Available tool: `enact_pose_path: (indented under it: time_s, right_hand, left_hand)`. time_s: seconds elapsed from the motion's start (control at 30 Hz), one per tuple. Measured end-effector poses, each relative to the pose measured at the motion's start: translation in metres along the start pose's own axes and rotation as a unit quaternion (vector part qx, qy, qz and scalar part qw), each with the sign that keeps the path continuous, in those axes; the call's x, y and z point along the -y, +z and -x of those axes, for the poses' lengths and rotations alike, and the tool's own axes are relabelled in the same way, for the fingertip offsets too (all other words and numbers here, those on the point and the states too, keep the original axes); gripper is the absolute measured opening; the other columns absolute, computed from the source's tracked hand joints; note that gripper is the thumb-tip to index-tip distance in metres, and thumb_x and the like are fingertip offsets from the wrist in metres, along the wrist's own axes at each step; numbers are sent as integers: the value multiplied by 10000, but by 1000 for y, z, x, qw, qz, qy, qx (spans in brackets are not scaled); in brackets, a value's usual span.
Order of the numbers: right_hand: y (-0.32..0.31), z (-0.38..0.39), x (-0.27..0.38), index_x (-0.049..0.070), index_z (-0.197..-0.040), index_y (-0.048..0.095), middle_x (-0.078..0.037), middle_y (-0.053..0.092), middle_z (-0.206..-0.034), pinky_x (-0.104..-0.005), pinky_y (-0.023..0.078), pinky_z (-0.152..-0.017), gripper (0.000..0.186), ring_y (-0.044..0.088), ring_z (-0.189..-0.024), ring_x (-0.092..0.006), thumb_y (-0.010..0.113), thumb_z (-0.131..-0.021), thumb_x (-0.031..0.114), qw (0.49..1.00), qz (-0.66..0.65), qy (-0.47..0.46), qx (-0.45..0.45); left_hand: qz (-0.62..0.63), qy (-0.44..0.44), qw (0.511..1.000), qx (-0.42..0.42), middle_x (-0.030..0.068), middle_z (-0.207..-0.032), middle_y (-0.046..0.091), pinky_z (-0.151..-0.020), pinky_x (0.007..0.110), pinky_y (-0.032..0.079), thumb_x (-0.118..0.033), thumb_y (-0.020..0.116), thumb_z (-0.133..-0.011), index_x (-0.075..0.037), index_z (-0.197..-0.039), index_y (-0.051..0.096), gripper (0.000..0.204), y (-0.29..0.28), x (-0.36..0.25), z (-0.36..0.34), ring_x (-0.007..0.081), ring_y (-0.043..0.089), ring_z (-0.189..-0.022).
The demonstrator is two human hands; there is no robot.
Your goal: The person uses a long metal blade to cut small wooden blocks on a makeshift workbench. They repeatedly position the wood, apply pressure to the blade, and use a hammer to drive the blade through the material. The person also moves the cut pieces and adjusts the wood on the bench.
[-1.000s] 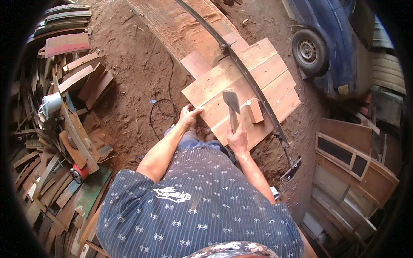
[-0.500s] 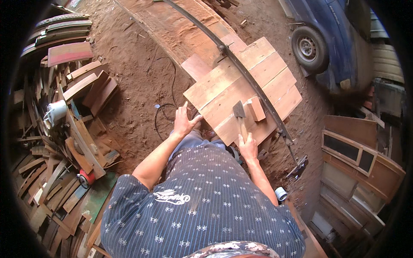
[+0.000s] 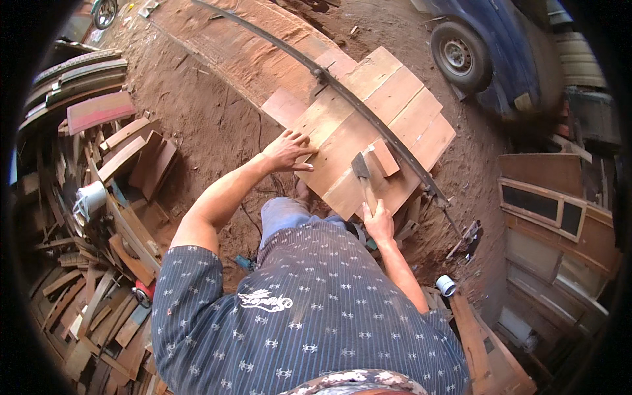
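Several pale boards [image 3: 339, 122] lie edge to edge as a panel on the workbench. A long dark metal bar clamp [image 3: 396, 140] runs diagonally across them. My left hand [image 3: 288, 151] is at the panel's left edge, fingers apart and fingertips over the wood; it holds nothing. My right hand [image 3: 379, 224] is closed round the handle of a short wooden-handled tool with a dark, flat metal head [image 3: 360, 166]; whether it is a hammer or a hatchet I cannot tell. Beside that head, a small wooden block [image 3: 383, 157] rests on the boards near the clamp.
The long reddish workbench plank [image 3: 237, 46] stretches to the far left. Piled timber offcuts [image 3: 122, 164] and a white bucket [image 3: 90, 199] are at left. A blue vehicle [image 3: 520, 59] stands far right, above leaning wooden frames [image 3: 543, 204]. A white-blue can [image 3: 446, 285] sits near right.
My left hand has risen forward from beside the panel's near left corner onto its left edge. My right hand keeps its grip on the tool beside the block. The view has shifted slightly.
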State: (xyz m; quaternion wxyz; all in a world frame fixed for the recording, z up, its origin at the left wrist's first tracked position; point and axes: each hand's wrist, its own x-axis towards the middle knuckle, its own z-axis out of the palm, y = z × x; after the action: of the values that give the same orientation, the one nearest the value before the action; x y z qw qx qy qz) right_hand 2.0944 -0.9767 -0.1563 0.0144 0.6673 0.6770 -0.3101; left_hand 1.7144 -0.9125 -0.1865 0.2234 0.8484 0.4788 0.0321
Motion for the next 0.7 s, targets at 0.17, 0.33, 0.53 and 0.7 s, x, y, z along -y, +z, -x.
enact_pose_path:
  time_s: [0.17, 0.33, 0.53, 0.7]
  right_hand:
    - [-7, 2, 7, -38, -1118, 575, -332, 684, -927, -576, 529, -767, 469, 660, -924, -516, 640, -953, 397, 1000, -19, 18, 4]
    - [-4, 2, 6, -35, -1145, 573, -328, 687, -938, -576, 535, -779, 483, 663, -935, -510, 644, -949, 400, 999, -25, 29, 6]
    - [-21, 3, 16, -30, -1162, 565, -334, 684, -915, -574, 549, -765, 486, 673, -881, -514, 653, -936, 391, 998, -42, 44, 23]
    - [-21, 4, 10, 21, -1184, 572, -283, 706, -972, -582, 550, -805, 458, 682, -922, -495, 629, -940, 405, 997, -63, 50, 20]
  left_hand:
    - [-22, 40, 999, 8, 103, -1290, 560, -1149, 479, 330, -672, 527, -937, -271, -1392, 597, 610, 5, 0, 24, 295, 483, -1287]
    - [25, 42, 997, 60, 109, -1340, 544, -1173, 493, 309, -614, 598, -928, -232, -1253, 699, 512, -11, -9, 53, 310, 465, -1308]
    - [122, 47, 991, -15, 148, -1315, 569, -1099, 488, 391, -435, 693, -924, -116, -1088, 724, 360, -30, -11, 1, 351, 496, -1269]
    - [158, -6, 974, -163, 199, -1202, 626, -1070, 464, 395, -365, 569, -1019, -80, -1271, 674, 395, -63, -8, -175, 370, 549, -1193]
